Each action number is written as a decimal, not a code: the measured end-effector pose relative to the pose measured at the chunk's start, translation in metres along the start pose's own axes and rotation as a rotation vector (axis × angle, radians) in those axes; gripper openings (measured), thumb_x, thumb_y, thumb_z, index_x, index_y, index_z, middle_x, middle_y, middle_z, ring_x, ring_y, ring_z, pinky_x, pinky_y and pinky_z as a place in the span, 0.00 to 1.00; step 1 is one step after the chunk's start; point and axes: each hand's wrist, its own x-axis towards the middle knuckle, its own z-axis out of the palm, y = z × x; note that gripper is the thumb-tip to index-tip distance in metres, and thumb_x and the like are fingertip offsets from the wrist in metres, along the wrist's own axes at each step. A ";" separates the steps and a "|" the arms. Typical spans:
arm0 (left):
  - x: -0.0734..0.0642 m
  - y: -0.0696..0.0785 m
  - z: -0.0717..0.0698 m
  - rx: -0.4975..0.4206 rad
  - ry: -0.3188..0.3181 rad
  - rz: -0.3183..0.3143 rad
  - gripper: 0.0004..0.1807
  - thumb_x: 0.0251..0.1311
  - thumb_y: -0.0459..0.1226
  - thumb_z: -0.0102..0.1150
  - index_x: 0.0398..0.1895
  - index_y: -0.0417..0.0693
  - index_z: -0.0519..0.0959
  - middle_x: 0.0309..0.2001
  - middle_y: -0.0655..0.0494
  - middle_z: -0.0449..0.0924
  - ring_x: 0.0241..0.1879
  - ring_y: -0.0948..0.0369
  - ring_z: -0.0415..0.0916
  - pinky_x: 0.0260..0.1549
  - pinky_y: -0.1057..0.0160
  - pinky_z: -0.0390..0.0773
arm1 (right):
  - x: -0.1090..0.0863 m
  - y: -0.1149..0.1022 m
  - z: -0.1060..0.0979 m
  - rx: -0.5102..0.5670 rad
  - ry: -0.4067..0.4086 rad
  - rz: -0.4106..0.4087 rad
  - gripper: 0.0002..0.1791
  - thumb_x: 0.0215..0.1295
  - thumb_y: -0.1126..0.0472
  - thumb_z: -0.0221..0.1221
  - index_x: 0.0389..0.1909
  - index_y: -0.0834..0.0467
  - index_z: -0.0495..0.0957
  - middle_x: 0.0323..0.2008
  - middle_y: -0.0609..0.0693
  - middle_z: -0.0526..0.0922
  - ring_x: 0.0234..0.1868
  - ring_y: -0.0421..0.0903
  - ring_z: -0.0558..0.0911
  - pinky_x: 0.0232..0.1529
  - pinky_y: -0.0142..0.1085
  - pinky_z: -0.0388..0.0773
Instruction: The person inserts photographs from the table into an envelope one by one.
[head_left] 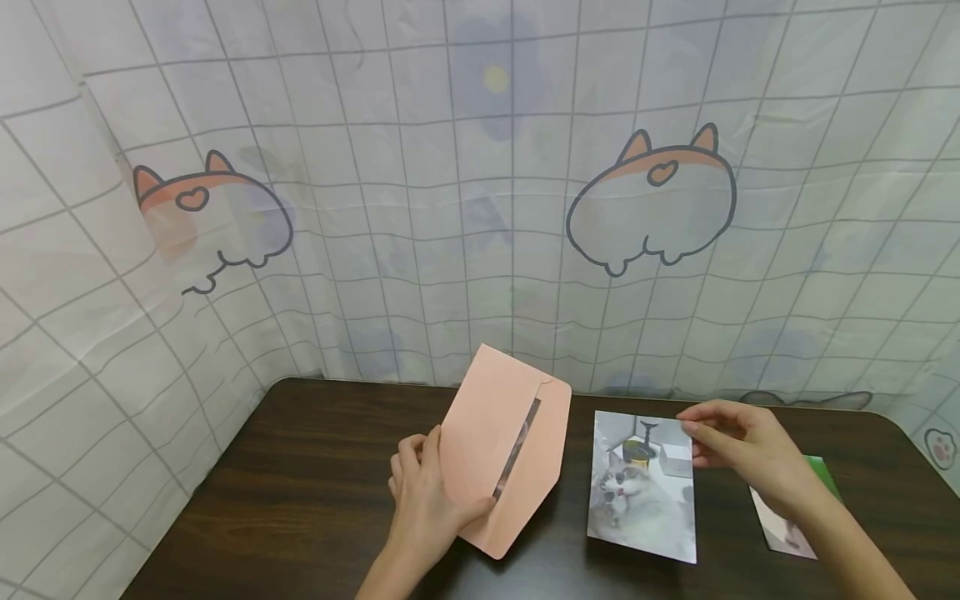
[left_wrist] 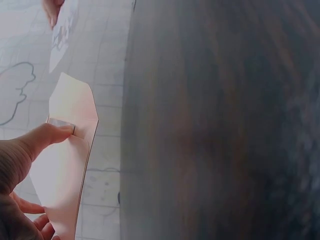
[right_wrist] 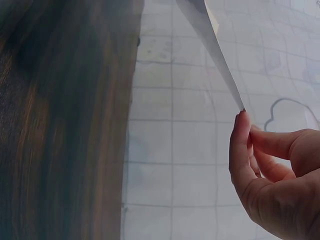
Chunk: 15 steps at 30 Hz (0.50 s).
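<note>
My left hand grips a pink envelope, tilted above the dark table, its pointed flap folded out to the right. The left thumb presses at the envelope's mouth, where the dark edge of a photo shows inside. To the right, my right hand pinches the upper right corner of a cat photo between thumb and fingertips. The cat photo hangs picture side up, apart from the envelope. In the right wrist view the photo is seen nearly edge-on, running up from the fingertips.
Partly under the right forearm, another photo with a green corner lies on the table. A white checked curtain with cartoon corgi prints hangs behind the table's back edge and along its left side.
</note>
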 end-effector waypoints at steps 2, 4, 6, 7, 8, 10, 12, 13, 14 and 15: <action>0.000 0.001 0.000 0.002 -0.001 0.004 0.63 0.30 0.46 0.92 0.73 0.33 0.68 0.59 0.39 0.65 0.56 0.44 0.61 0.48 0.46 0.62 | 0.000 -0.001 0.001 0.006 -0.003 -0.002 0.16 0.78 0.68 0.58 0.56 0.77 0.77 0.38 0.49 0.84 0.33 0.41 0.85 0.38 0.37 0.87; -0.001 0.001 0.001 0.007 -0.002 0.004 0.63 0.30 0.46 0.92 0.73 0.32 0.68 0.59 0.38 0.65 0.56 0.43 0.61 0.47 0.47 0.62 | 0.001 -0.002 0.002 0.015 -0.005 -0.006 0.16 0.78 0.68 0.58 0.56 0.78 0.77 0.38 0.48 0.84 0.33 0.41 0.85 0.38 0.37 0.87; -0.002 0.001 0.001 0.009 0.001 0.006 0.63 0.30 0.45 0.92 0.72 0.32 0.68 0.59 0.38 0.65 0.55 0.43 0.61 0.47 0.47 0.62 | 0.001 -0.003 0.004 0.027 -0.007 -0.009 0.16 0.78 0.68 0.58 0.56 0.78 0.77 0.38 0.47 0.83 0.33 0.41 0.84 0.38 0.37 0.87; -0.002 0.002 0.002 0.010 0.004 0.006 0.63 0.30 0.45 0.92 0.72 0.31 0.68 0.59 0.38 0.65 0.55 0.43 0.61 0.47 0.47 0.62 | 0.002 -0.003 0.004 0.032 -0.008 -0.012 0.16 0.78 0.68 0.58 0.56 0.78 0.77 0.38 0.47 0.83 0.33 0.41 0.84 0.38 0.37 0.87; -0.002 0.002 0.002 0.011 0.006 0.007 0.62 0.30 0.45 0.92 0.72 0.31 0.68 0.59 0.38 0.65 0.55 0.43 0.61 0.47 0.47 0.62 | 0.002 -0.003 0.005 0.035 -0.010 -0.016 0.16 0.78 0.68 0.58 0.56 0.78 0.77 0.38 0.47 0.83 0.33 0.41 0.84 0.38 0.37 0.87; -0.002 0.002 0.002 0.010 0.009 0.007 0.62 0.30 0.44 0.92 0.72 0.31 0.68 0.59 0.38 0.65 0.56 0.43 0.61 0.47 0.47 0.62 | 0.002 -0.004 0.006 0.042 -0.013 -0.019 0.16 0.78 0.67 0.58 0.56 0.77 0.77 0.37 0.47 0.83 0.34 0.41 0.84 0.38 0.37 0.87; -0.002 0.003 0.002 0.012 0.011 0.012 0.62 0.30 0.44 0.92 0.72 0.32 0.68 0.59 0.38 0.65 0.56 0.43 0.62 0.47 0.47 0.62 | 0.002 -0.005 0.008 0.047 -0.015 -0.018 0.16 0.78 0.67 0.58 0.56 0.77 0.77 0.37 0.48 0.82 0.33 0.41 0.84 0.38 0.37 0.87; -0.003 0.003 0.002 0.011 0.011 0.012 0.62 0.30 0.44 0.92 0.72 0.32 0.68 0.59 0.38 0.65 0.56 0.43 0.62 0.47 0.47 0.62 | 0.002 -0.006 0.009 0.049 -0.016 -0.018 0.16 0.78 0.67 0.58 0.56 0.77 0.77 0.37 0.49 0.82 0.33 0.41 0.84 0.38 0.37 0.87; -0.003 0.003 0.003 0.011 0.010 0.013 0.62 0.30 0.44 0.92 0.72 0.32 0.68 0.59 0.38 0.65 0.56 0.43 0.62 0.47 0.46 0.63 | 0.002 -0.007 0.009 0.051 -0.015 -0.016 0.16 0.78 0.67 0.58 0.56 0.78 0.77 0.37 0.49 0.82 0.33 0.41 0.84 0.38 0.37 0.87; -0.003 0.004 0.003 0.009 0.009 0.013 0.62 0.30 0.44 0.92 0.72 0.32 0.68 0.59 0.38 0.65 0.56 0.43 0.62 0.47 0.46 0.62 | 0.003 -0.008 0.010 0.055 -0.015 -0.014 0.16 0.78 0.68 0.58 0.56 0.78 0.77 0.37 0.49 0.82 0.33 0.41 0.84 0.38 0.37 0.87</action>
